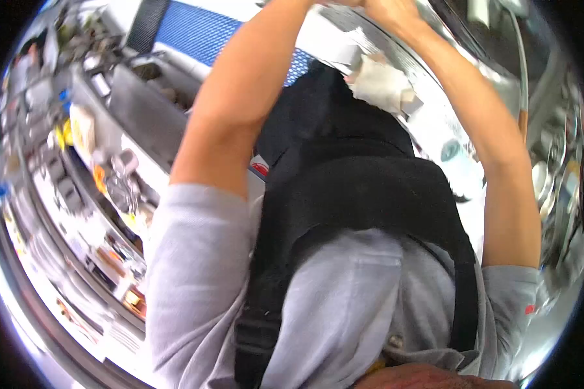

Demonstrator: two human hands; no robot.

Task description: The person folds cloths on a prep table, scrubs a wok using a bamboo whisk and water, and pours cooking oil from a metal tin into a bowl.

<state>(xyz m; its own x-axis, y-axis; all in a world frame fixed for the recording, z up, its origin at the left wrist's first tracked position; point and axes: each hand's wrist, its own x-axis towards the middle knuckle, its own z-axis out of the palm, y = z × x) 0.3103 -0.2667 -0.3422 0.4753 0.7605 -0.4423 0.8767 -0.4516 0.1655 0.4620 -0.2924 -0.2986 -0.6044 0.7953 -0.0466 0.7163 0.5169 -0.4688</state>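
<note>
Both my forearms reach up to the top edge of the head view, close together. Of my right hand [390, 9], only the wrist side and back show. My left hand [336, 2] is almost wholly cut off, with just a sliver beside the right one. Fingers of both are out of frame, so what they hold or touch cannot be seen. Below the right wrist lies a crumpled beige cloth or paper [381, 83]. A blue mesh sheet [198, 31] stretches beside my left forearm. The black apron [363, 188] covers my front.
Grey bins [146, 107] stand to my left, near shelves crowded with small items [71, 188]. A pale bluish round object [450, 150] sits inside my right forearm. Farther right, a cable or hose [520, 65] hangs by dark, shiny equipment [461, 29].
</note>
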